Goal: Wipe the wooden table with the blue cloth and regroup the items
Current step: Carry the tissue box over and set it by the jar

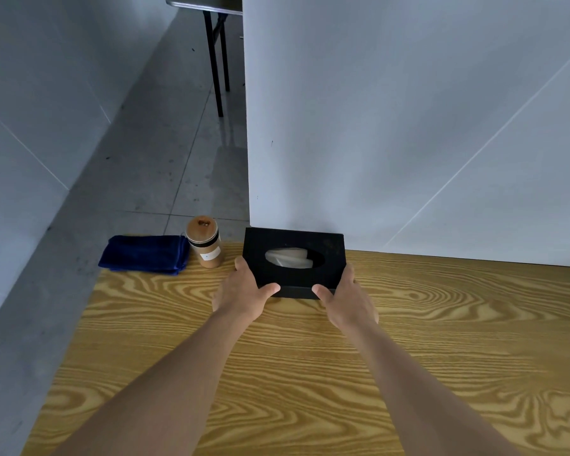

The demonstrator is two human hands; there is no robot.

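Head view, looking down on a yellow-brown wooden worktop (310,373) with bold swirling grain. Near the far edge, against a pale grey wall panel (408,126), a flat rectangular black tissue box (329,255) with an oval opening on top and white tissue (288,257) showing in it. Left of the box and just apart from it, an upright tan cylindrical container (206,243) with a rounded wooden lid, a dark band below the lid and a small white label. Further left, at the far left corner of the worktop, a folded dark blue cloth (145,254), lying flat beside the container, untouched. Both bare forearms stretched forward from the near edge. Left hand (244,291) clasped on the left near corner of the box, thumb along the near edge, fingers up the left side. Right hand (346,299) mirrored on the right near corner, thumb on the near edge, fingers along the right side. Grip of each hand closed on the box. Unclear whether the box rests on the worktop or is slightly raised. Beyond, a grey tiled floor (165,166) and thin black table legs (216,60).
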